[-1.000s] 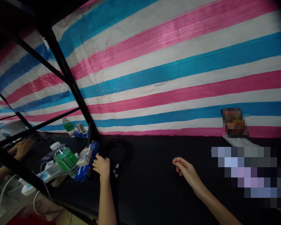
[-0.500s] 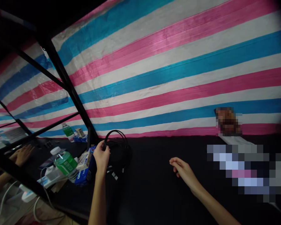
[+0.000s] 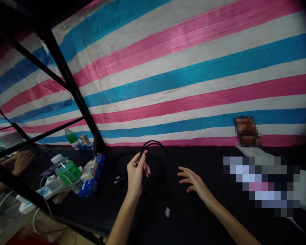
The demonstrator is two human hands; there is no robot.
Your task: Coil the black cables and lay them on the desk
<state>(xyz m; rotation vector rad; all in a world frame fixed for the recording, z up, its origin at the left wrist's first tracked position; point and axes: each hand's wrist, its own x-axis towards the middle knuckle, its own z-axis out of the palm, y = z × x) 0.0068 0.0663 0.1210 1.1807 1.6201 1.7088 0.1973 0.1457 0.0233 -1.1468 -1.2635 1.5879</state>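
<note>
My left hand [image 3: 135,172] is raised over the black table [image 3: 206,221] and pinches a coiled black cable [image 3: 156,149], whose loop stands up against the striped backdrop. One plug end [image 3: 167,212] of the cable hangs near the table in front of me. More black cable [image 3: 119,177] lies on the table to the left of that hand. My right hand [image 3: 192,180] hovers just to the right of the coil with its fingers spread, holding nothing.
A pink, blue and white striped sheet [image 3: 193,75] hangs behind the table. Black frame bars [image 3: 73,92] rise at the left. By them lie a green bottle [image 3: 67,171], a blue snack packet [image 3: 91,180] and white chargers [image 3: 51,183]. Another person's hand [image 3: 21,161] rests far left.
My left hand took the black cable from beside the frame post, lifted it and carried it right toward the middle. My right hand opened its fingers and moved slightly left toward the coil.
</note>
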